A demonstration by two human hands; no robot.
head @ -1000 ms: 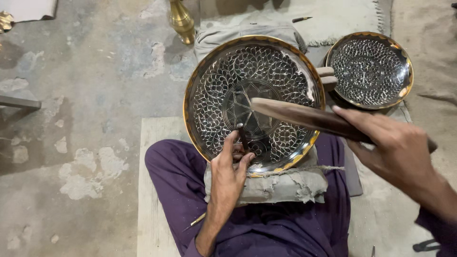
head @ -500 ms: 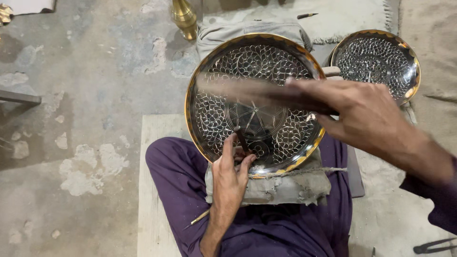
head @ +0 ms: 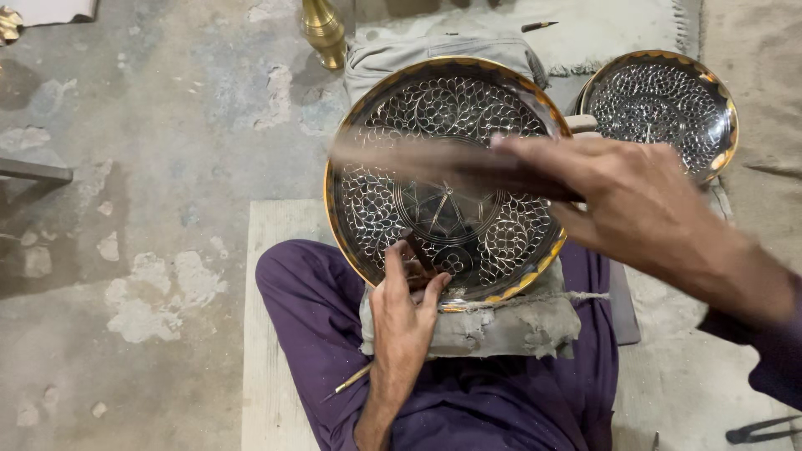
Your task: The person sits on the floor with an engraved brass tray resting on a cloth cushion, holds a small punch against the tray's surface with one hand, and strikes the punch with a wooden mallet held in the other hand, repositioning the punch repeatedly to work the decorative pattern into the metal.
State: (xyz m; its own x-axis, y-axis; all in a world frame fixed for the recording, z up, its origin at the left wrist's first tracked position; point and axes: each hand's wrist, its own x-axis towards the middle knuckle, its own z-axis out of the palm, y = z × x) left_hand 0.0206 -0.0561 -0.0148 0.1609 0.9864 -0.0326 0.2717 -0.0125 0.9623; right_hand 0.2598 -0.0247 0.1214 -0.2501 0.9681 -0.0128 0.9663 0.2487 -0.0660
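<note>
Plate [head: 451, 108], engraved with leaf patterns and rimmed in gold, leans on a grey pad [head: 501, 321] over my lap, just ahead of my left hand [head: 401, 321]. That hand's fingers [head: 394, 271] are pinched around a slim chisel [head: 420, 255], its tip set against the plate's lower band, close to the rim. My right hand [head: 635, 205] hangs above the plate's centre, clenched around a dark wooden mallet [head: 418, 160] that shows only as a blur across the pattern. I judge this to be the engraving step, mid-stroke, with the mallet aimed at the chisel's head. The next blow calls for a steady chisel angle and a light, square hit so the line stays clean. Beyond my right hand lies a second plate [head: 660, 104]; beyond the left fingers, past the rim, stands a brass vase [head: 323, 32].
</note>
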